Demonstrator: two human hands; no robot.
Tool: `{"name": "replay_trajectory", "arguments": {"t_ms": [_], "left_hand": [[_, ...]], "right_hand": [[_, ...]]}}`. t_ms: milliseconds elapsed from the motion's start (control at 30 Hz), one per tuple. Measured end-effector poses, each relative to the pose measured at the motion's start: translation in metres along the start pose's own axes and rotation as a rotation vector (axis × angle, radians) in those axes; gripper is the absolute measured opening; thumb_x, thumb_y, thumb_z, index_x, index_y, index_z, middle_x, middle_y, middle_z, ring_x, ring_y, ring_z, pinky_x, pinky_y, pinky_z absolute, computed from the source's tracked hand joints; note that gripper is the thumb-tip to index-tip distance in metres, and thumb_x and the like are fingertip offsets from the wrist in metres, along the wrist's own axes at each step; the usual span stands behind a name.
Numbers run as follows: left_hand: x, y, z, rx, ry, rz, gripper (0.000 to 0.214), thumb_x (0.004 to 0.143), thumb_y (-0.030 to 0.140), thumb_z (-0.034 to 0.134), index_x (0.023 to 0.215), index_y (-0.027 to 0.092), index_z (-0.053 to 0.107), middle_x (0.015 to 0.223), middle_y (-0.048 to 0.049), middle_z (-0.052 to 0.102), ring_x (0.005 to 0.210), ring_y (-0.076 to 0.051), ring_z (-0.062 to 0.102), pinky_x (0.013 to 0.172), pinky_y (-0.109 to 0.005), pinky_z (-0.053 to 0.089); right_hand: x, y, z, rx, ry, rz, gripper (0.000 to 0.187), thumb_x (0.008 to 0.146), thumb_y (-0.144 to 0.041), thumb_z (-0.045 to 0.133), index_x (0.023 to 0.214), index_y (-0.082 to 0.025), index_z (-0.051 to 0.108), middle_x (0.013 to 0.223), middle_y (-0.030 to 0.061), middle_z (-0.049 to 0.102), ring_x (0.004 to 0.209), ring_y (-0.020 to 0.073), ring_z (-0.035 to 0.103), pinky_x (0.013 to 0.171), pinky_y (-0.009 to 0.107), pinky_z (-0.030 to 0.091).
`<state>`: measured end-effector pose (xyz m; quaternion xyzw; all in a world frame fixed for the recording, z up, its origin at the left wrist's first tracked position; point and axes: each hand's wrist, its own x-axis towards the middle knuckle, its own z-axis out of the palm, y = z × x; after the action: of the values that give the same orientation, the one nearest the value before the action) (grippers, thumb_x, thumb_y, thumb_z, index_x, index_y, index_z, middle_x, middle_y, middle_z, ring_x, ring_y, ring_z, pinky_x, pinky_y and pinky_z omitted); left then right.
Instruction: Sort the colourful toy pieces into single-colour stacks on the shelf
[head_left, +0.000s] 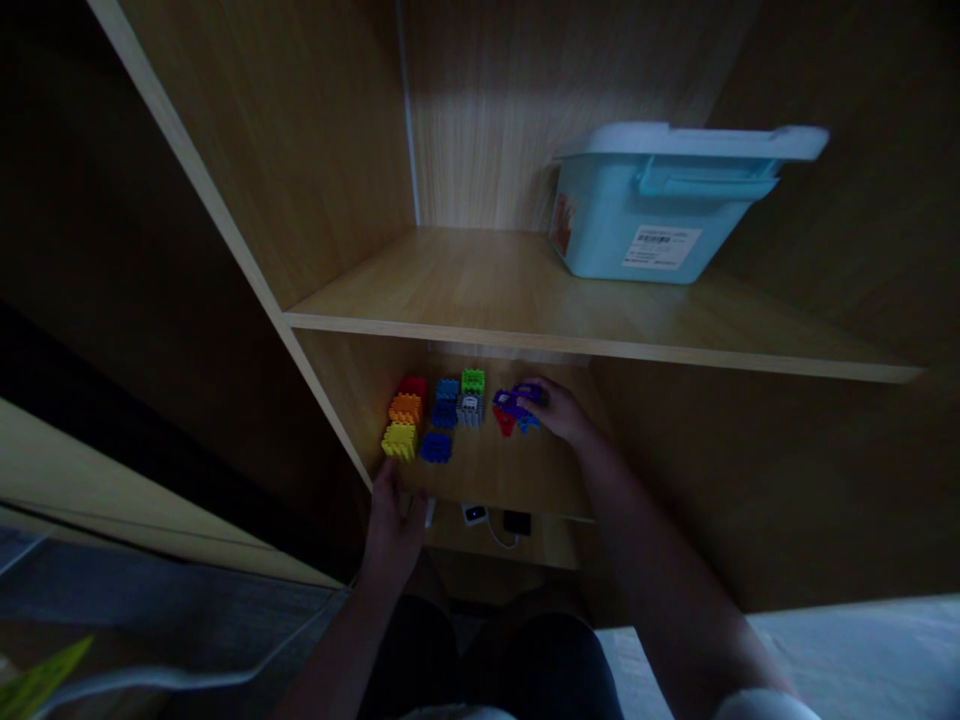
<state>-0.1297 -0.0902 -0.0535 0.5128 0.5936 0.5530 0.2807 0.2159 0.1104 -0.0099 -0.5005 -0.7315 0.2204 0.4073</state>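
Observation:
On the lower shelf of the cabinet, my right hand (559, 410) grips a purple plastic piece (517, 398) with cut-out openings. Just beneath it lie a red piece (503, 421) and a small blue piece (529, 423). My left hand (394, 525) is at the shelf's front left edge, thumb and fingers apart, holding nothing visible. Its fingertips are close to a yellow stack of notched blocks (400, 441). Behind that stack stand an orange stack (406, 407) and a red stack (412, 386). Dark blue blocks (436, 447), a grey stack (470, 409) and a green stack (473, 380) occupy the middle.
A light blue lidded bin (652, 215) sits on the upper shelf (480, 285), whose front edge overhangs the blocks. Below the block shelf are a white socket-like device (475, 514) with a cable and a black object (517, 522). Cabinet walls bound both sides.

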Motion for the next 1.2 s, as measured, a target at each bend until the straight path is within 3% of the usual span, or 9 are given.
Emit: {"name": "replay_trajectory", "arguments": {"t_ms": [233, 400, 733, 900, 1067, 1200], "left_hand": [[0.000, 0.001, -0.001, 0.021, -0.014, 0.020, 0.074, 0.098, 0.036, 0.071, 0.163, 0.025, 0.037, 0.169, -0.0160, 0.045, 0.158, -0.032, 0.045, 0.135, -0.059, 0.033], [-0.002, 0.004, -0.002, 0.044, -0.002, 0.038, 0.072, 0.098, 0.036, 0.071, 0.161, 0.020, 0.039, 0.168, -0.0189, 0.045, 0.157, -0.034, 0.046, 0.133, -0.058, 0.037], [-0.001, 0.006, 0.001, 0.004, 0.031, 0.052, 0.072, 0.097, 0.033, 0.071, 0.161, 0.023, 0.039, 0.167, -0.0183, 0.043, 0.157, -0.035, 0.046, 0.131, -0.059, 0.041], [-0.001, 0.011, -0.001, 0.012, 0.022, 0.048, 0.076, 0.095, 0.033, 0.073, 0.162, 0.022, 0.039, 0.166, -0.0188, 0.044, 0.156, -0.035, 0.046, 0.131, -0.059, 0.039], [0.000, 0.009, -0.001, -0.033, 0.011, 0.024, 0.073, 0.097, 0.035, 0.071, 0.161, 0.022, 0.039, 0.164, -0.0186, 0.047, 0.154, -0.034, 0.049, 0.129, -0.056, 0.044], [0.001, 0.006, -0.003, -0.027, -0.004, 0.013, 0.072, 0.098, 0.037, 0.070, 0.161, 0.024, 0.039, 0.165, -0.0170, 0.046, 0.154, -0.032, 0.049, 0.128, -0.056, 0.045]], "right_hand": [[-0.017, 0.007, 0.003, 0.049, 0.159, -0.008, 0.042, 0.098, -0.051, 0.069, 0.132, -0.027, 0.068, 0.132, 0.0096, 0.075, 0.119, 0.0264, 0.073, 0.110, 0.048, 0.057], [-0.029, 0.013, 0.006, -0.119, 0.241, -0.065, 0.038, 0.100, -0.054, 0.064, 0.123, -0.026, 0.071, 0.130, 0.0132, 0.072, 0.126, 0.0305, 0.067, 0.114, 0.052, 0.053], [-0.037, 0.000, 0.015, -0.389, 0.176, -0.182, 0.041, 0.106, -0.053, 0.056, 0.132, -0.025, 0.071, 0.143, 0.0150, 0.069, 0.137, 0.0351, 0.060, 0.119, 0.058, 0.048], [-0.033, -0.029, 0.020, -0.427, 0.146, -0.240, 0.042, 0.107, -0.046, 0.055, 0.142, -0.024, 0.066, 0.150, 0.0154, 0.064, 0.140, 0.0352, 0.058, 0.122, 0.059, 0.045], [-0.017, -0.081, 0.046, -0.387, -0.072, -0.377, 0.051, 0.103, -0.045, 0.067, 0.149, -0.023, 0.061, 0.156, 0.0157, 0.059, 0.146, 0.0334, 0.054, 0.124, 0.054, 0.044], [0.004, -0.108, 0.067, -0.411, -0.209, -0.315, 0.063, 0.093, -0.039, 0.082, 0.150, -0.025, 0.059, 0.152, 0.0155, 0.062, 0.138, 0.0329, 0.061, 0.118, 0.049, 0.049]]}}
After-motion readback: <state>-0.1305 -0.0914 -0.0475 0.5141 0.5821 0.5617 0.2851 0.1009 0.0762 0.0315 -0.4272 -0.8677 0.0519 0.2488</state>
